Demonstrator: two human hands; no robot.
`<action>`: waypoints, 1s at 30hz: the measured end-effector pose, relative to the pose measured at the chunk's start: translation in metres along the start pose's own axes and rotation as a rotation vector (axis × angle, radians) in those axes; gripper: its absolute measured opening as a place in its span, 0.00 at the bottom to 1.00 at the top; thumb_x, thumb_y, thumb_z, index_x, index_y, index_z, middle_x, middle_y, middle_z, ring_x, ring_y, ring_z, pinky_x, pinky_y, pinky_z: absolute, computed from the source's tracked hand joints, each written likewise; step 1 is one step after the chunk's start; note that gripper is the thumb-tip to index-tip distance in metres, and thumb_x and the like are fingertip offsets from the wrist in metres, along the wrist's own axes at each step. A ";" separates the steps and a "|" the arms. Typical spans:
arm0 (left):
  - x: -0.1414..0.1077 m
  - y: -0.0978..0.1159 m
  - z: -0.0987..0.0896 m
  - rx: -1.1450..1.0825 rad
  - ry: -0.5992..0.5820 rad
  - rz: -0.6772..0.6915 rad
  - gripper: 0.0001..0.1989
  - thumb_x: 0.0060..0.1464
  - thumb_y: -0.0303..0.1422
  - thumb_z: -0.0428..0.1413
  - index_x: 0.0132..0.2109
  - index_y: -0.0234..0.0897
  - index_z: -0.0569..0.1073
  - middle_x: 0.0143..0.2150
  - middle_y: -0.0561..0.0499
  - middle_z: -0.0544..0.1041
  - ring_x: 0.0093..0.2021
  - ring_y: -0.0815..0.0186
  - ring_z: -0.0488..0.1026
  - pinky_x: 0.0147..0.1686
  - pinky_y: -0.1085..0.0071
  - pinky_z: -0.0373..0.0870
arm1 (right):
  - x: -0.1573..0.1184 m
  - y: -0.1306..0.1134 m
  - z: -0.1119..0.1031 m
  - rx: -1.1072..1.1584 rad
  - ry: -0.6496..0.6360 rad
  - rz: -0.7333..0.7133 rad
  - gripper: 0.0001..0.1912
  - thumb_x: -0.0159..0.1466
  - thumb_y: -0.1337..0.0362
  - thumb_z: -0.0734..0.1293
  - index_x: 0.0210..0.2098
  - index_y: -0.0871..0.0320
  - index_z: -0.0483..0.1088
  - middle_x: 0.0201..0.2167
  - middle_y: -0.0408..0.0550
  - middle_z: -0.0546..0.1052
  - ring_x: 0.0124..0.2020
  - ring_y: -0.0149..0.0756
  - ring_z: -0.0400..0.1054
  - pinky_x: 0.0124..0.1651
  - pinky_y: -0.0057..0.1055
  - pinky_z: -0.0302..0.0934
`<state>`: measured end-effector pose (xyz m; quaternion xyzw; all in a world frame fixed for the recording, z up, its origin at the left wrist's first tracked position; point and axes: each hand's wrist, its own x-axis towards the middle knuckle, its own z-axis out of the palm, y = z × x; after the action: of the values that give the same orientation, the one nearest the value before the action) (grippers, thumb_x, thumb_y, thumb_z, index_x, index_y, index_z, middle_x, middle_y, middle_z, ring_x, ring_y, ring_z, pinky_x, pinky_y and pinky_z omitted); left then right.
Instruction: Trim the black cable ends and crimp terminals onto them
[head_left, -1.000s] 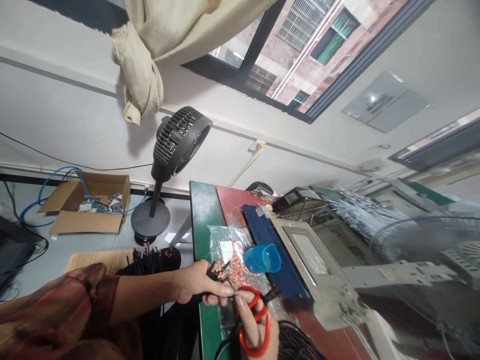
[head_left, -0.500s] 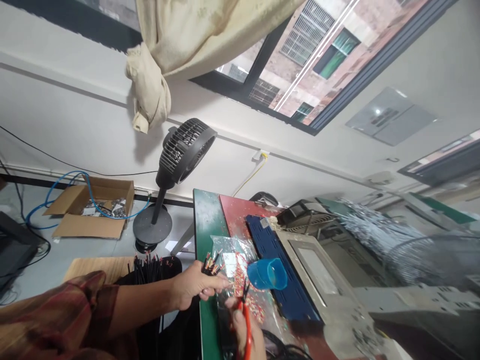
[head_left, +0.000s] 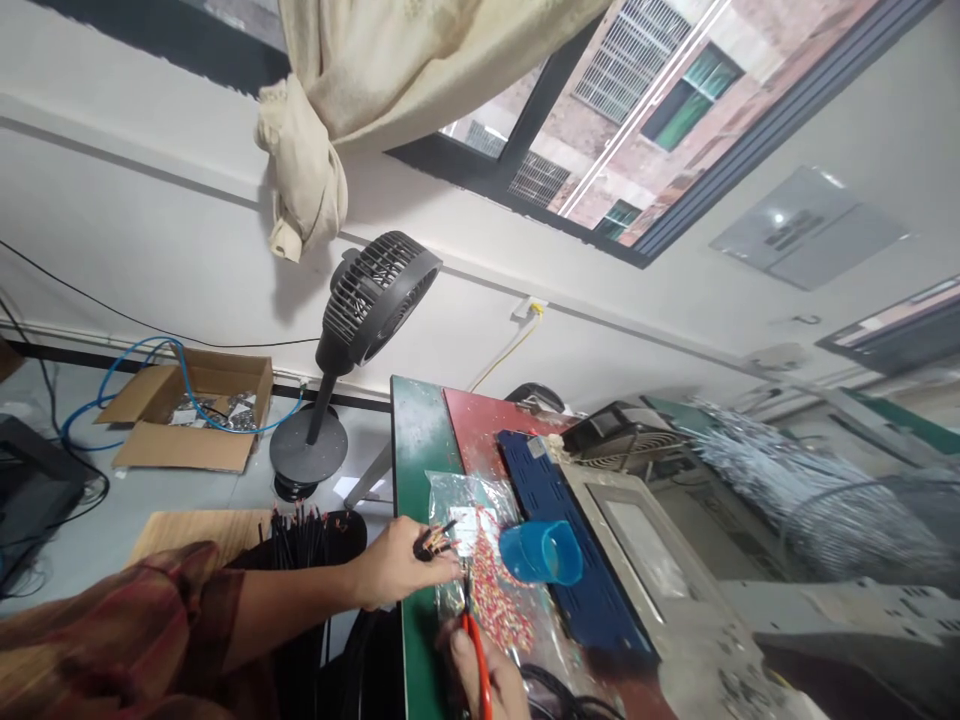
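Wires [head_left: 433, 543], bunched in left hand [head_left: 394, 565], which grips them near plastic bag [head_left: 444, 488]; right hand [head_left: 504, 688] grasps red-handled scissors [head_left: 478, 655], tips just beside the left. I'd hold ends steady, blades clear of that grip

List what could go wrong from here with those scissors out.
The red-handled scissors in the right hand point toward the left hand, so a slip might nick its thumb. The black cables bunched in the left hand have splayed ends, so the wrong one could get snipped. A stray bump might scatter the small red and yellow pieces.
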<state>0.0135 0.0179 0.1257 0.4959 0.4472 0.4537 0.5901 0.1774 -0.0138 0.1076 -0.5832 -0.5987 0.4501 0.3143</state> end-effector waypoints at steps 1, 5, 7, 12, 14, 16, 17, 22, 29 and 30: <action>0.001 -0.002 0.000 0.017 0.000 -0.002 0.14 0.47 0.38 0.54 0.23 0.34 0.62 0.21 0.58 0.54 0.24 0.74 0.51 0.24 0.76 0.49 | 0.000 0.000 0.000 0.006 -0.007 0.003 0.29 0.49 0.37 0.62 0.19 0.59 0.70 0.12 0.39 0.59 0.17 0.30 0.53 0.20 0.26 0.52; 0.004 -0.007 -0.001 0.057 0.009 0.017 0.12 0.47 0.37 0.54 0.24 0.33 0.66 0.22 0.57 0.57 0.24 0.74 0.53 0.24 0.76 0.51 | 0.001 0.000 -0.001 -0.011 -0.005 0.005 0.26 0.50 0.40 0.63 0.18 0.59 0.69 0.13 0.39 0.60 0.18 0.30 0.54 0.21 0.25 0.52; 0.004 -0.009 -0.001 0.072 0.017 0.025 0.12 0.46 0.37 0.54 0.24 0.32 0.67 0.21 0.57 0.58 0.24 0.73 0.54 0.25 0.76 0.52 | 0.001 -0.001 -0.002 -0.034 -0.005 0.000 0.26 0.51 0.40 0.63 0.20 0.59 0.70 0.14 0.40 0.62 0.19 0.30 0.55 0.22 0.25 0.53; 0.004 -0.010 0.000 0.106 0.030 -0.002 0.12 0.45 0.38 0.55 0.24 0.32 0.68 0.21 0.57 0.59 0.24 0.73 0.54 0.25 0.76 0.53 | 0.000 -0.003 -0.002 -0.057 0.025 -0.004 0.25 0.51 0.41 0.63 0.24 0.59 0.73 0.17 0.42 0.66 0.22 0.33 0.59 0.26 0.25 0.54; 0.005 -0.010 -0.001 0.108 0.022 0.003 0.12 0.45 0.38 0.55 0.23 0.33 0.67 0.21 0.57 0.58 0.23 0.74 0.53 0.24 0.76 0.52 | 0.000 -0.002 -0.001 -0.061 0.010 0.024 0.25 0.51 0.41 0.63 0.21 0.59 0.71 0.16 0.41 0.65 0.21 0.32 0.58 0.24 0.26 0.52; 0.005 -0.009 -0.002 0.106 0.012 0.004 0.12 0.45 0.37 0.55 0.22 0.33 0.65 0.20 0.58 0.57 0.23 0.74 0.52 0.24 0.76 0.51 | 0.001 -0.003 -0.001 -0.073 -0.005 0.052 0.26 0.51 0.40 0.63 0.17 0.58 0.66 0.13 0.39 0.62 0.18 0.30 0.55 0.22 0.26 0.49; 0.005 -0.009 -0.002 0.097 0.009 0.004 0.13 0.45 0.37 0.55 0.22 0.33 0.65 0.20 0.58 0.57 0.23 0.74 0.52 0.24 0.76 0.50 | 0.001 -0.003 0.000 -0.080 -0.005 0.071 0.27 0.50 0.39 0.63 0.15 0.58 0.65 0.12 0.38 0.59 0.16 0.29 0.52 0.20 0.26 0.47; 0.006 -0.010 0.000 -0.099 -0.035 -0.065 0.15 0.43 0.40 0.59 0.26 0.31 0.69 0.21 0.58 0.60 0.22 0.75 0.55 0.23 0.77 0.52 | 0.000 -0.010 0.000 0.047 0.032 0.196 0.29 0.45 0.38 0.66 0.12 0.58 0.60 0.09 0.36 0.54 0.12 0.24 0.47 0.18 0.24 0.40; -0.001 -0.011 0.005 -0.309 -0.150 -0.261 0.23 0.34 0.42 0.65 0.34 0.28 0.74 0.22 0.56 0.65 0.22 0.76 0.59 0.21 0.78 0.52 | 0.000 -0.020 -0.007 0.542 0.083 0.271 0.25 0.45 0.42 0.71 0.19 0.60 0.65 0.11 0.37 0.61 0.12 0.23 0.52 0.17 0.21 0.44; -0.002 -0.009 0.005 -0.319 -0.157 -0.266 0.22 0.33 0.42 0.65 0.34 0.28 0.74 0.21 0.56 0.65 0.21 0.76 0.59 0.21 0.77 0.53 | 0.000 -0.021 -0.007 0.597 0.080 0.271 0.24 0.46 0.44 0.71 0.20 0.60 0.65 0.11 0.37 0.62 0.13 0.22 0.53 0.17 0.21 0.45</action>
<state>0.0190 0.0136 0.1173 0.3668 0.3839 0.3966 0.7488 0.1750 -0.0109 0.1300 -0.5569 -0.3443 0.6202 0.4321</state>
